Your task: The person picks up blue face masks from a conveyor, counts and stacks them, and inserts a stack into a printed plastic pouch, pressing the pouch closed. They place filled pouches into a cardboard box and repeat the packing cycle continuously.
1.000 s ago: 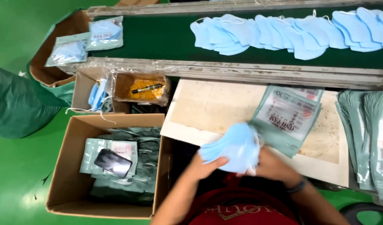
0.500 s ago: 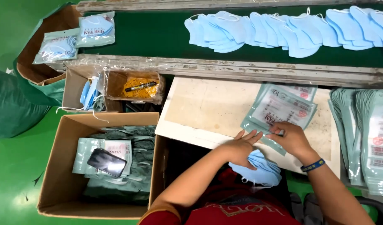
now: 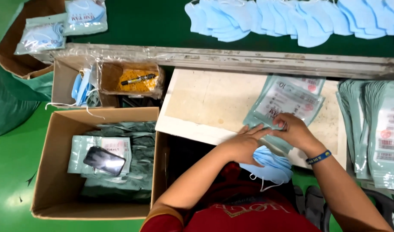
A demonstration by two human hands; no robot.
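Left hand: the left hand (image 3: 244,144) lies palm down with fingers spread flat on the near corner of the pouch stack (image 3: 287,103); it grips nothing.
Right hand: the right hand (image 3: 293,129) sits just beside the left, fingers curled and pinched on the near edge of the top pouch; a blue wristband (image 3: 318,157) circles the wrist.
Pouch stack: pale green printed pouches, fanned on the white board (image 3: 205,101), reaching from under both hands away toward the metal rail (image 3: 248,58).
Blue masks: a bunch of blue masks (image 3: 270,165) rests below the hands at the board's near edge, on the lap, touching the left wrist.
Change: half a second ago the left hand lay lower, over the masks; now it is up on the pouches, meeting the right.
Around: a cardboard box (image 3: 55,172) to the left holds filled pouches and a black phone (image 3: 104,160); more masks (image 3: 300,21) lie in a row on the green belt (image 3: 141,21); another pouch pile (image 3: 377,133) stands at the right.
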